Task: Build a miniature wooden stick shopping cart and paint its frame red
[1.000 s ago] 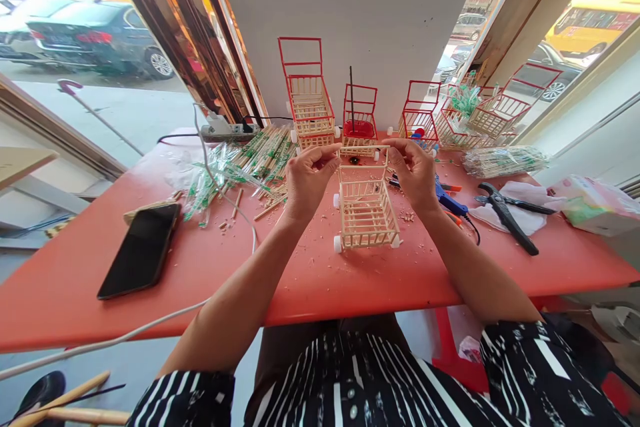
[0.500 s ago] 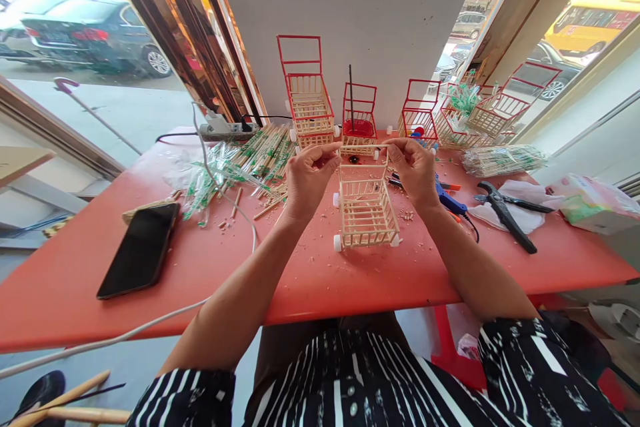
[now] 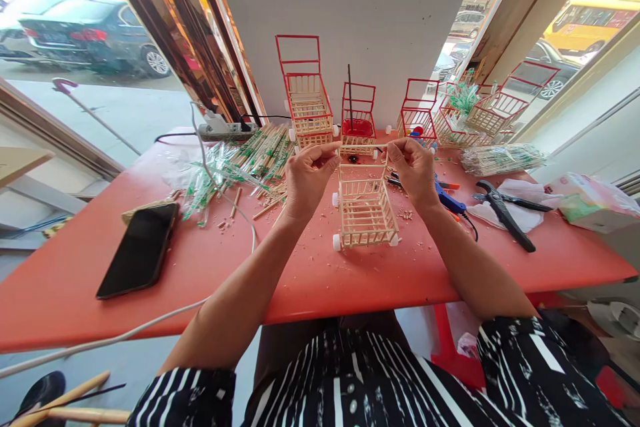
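Note:
A small cart point(image 3: 369, 213) built from thin wooden sticks, with white wheels, stands on the red table in front of me. At its far end rises a stick frame topped by a thin crossbar stick point(image 3: 364, 146). My left hand point(image 3: 314, 173) pinches the crossbar at its left end. At the right end my right hand point(image 3: 413, 167) pinches the same stick between thumb and fingers. Just to the right of my right hand lies a blue glue gun point(image 3: 450, 201), partly hidden behind the hand.
Finished carts with red handles, such as a tall cart point(image 3: 309, 107), line the back wall. Bundled sticks point(image 3: 263, 150) and plastic wrappers lie left. A phone point(image 3: 140, 250), a white cable point(image 3: 145, 328), black-handled pliers point(image 3: 505, 217) and a tissue pack point(image 3: 593, 200) are around the table point(image 3: 310, 287).
Both hands keep their pinch on the crossbar stick with almost no movement. The view has shifted very slightly.

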`<state>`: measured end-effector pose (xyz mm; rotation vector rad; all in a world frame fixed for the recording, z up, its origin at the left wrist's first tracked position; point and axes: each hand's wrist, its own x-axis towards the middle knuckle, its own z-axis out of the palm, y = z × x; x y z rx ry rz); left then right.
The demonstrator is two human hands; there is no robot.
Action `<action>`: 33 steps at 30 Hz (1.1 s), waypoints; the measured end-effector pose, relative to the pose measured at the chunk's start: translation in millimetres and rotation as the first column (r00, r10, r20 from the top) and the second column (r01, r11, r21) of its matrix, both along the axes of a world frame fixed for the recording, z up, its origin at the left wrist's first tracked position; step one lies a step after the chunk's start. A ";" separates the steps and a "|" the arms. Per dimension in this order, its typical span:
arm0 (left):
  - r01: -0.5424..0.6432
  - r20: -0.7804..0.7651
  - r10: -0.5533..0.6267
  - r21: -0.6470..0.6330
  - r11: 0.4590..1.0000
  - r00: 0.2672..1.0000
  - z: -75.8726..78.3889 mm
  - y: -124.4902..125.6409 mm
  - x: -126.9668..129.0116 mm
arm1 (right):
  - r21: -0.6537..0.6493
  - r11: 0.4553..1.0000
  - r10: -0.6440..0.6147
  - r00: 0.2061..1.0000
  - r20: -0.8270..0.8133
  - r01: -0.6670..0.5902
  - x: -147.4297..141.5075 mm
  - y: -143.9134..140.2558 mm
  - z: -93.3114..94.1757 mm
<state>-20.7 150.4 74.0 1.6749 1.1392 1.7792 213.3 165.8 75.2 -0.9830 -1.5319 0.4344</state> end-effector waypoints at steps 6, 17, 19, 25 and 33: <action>-0.003 0.000 0.003 -0.001 1.000 1.000 -0.5 0.0 0.1 | -0.025 0.999 0.022 1.000 -0.010 -0.022 0.5 -0.8 2.1; -0.004 -0.005 0.004 -0.006 1.000 1.000 0.0 0.4 0.8 | -0.038 0.999 0.022 1.000 -0.007 -0.022 5.5 2.8 0.2; 0.001 -0.006 -0.001 -0.003 1.000 1.000 0.0 0.3 0.4 | -0.044 0.998 0.034 0.999 -0.012 -0.034 5.1 3.0 -0.4; 0.001 -0.013 0.000 0.026 1.000 1.000 -1.1 -1.2 -0.1 | -0.048 0.998 0.033 0.999 -0.016 -0.034 4.4 0.7 1.9; 0.008 -0.057 -0.006 0.036 0.999 0.998 10.7 2.3 -0.7 | -0.043 0.999 0.031 0.999 -0.008 -0.031 6.6 -0.7 2.5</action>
